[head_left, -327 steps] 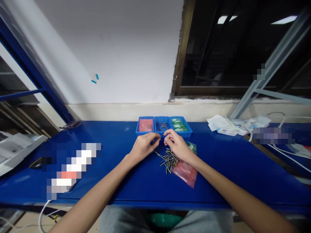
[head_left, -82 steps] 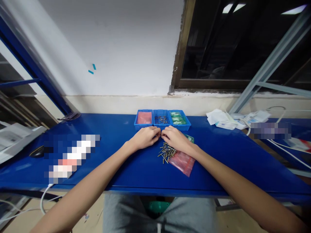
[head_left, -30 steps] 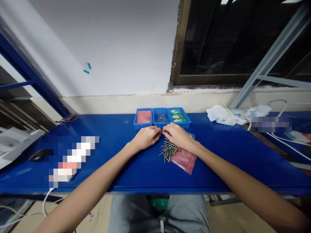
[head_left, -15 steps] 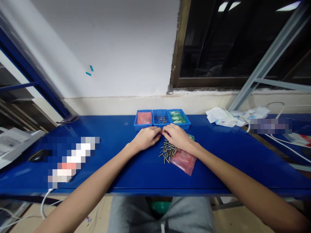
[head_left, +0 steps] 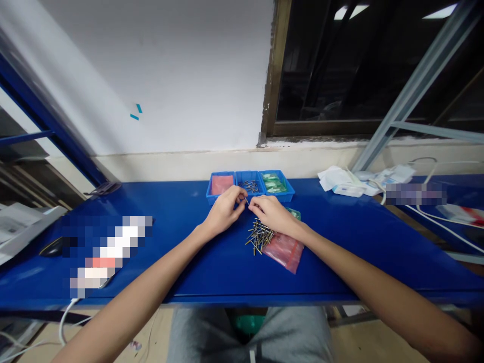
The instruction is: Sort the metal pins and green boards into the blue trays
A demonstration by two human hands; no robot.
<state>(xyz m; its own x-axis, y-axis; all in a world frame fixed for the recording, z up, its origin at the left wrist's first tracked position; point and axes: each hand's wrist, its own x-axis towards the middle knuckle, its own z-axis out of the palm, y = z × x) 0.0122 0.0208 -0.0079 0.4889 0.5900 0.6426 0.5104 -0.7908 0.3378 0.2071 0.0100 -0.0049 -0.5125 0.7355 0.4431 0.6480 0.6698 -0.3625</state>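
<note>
My left hand [head_left: 227, 207] and my right hand [head_left: 270, 210] meet just in front of the blue bins, fingers pinched. Between their fingertips shows a thin metal pin [head_left: 247, 200], its exact kind too small to tell. Below my right hand lies a loose pile of similar metal pins [head_left: 258, 237], some with brassy ends. A pink plastic bag [head_left: 285, 250] is partly under my right wrist, and a green bag [head_left: 295, 214] shows behind it. The middle blue bin [head_left: 247, 175] contains more pins.
Beside it, the left bin holds a pink bag [head_left: 222, 184] and the right one green bags [head_left: 274, 183]. White packets [head_left: 342, 181] and cables lie at the right, a black mouse [head_left: 55, 247] and a blurred-out object [head_left: 113, 254] at the left of the blue table [head_left: 212, 277].
My left hand has risen slightly and its fingers have opened out from the right hand's, so the pin between them now shows. The view has shifted a little.
</note>
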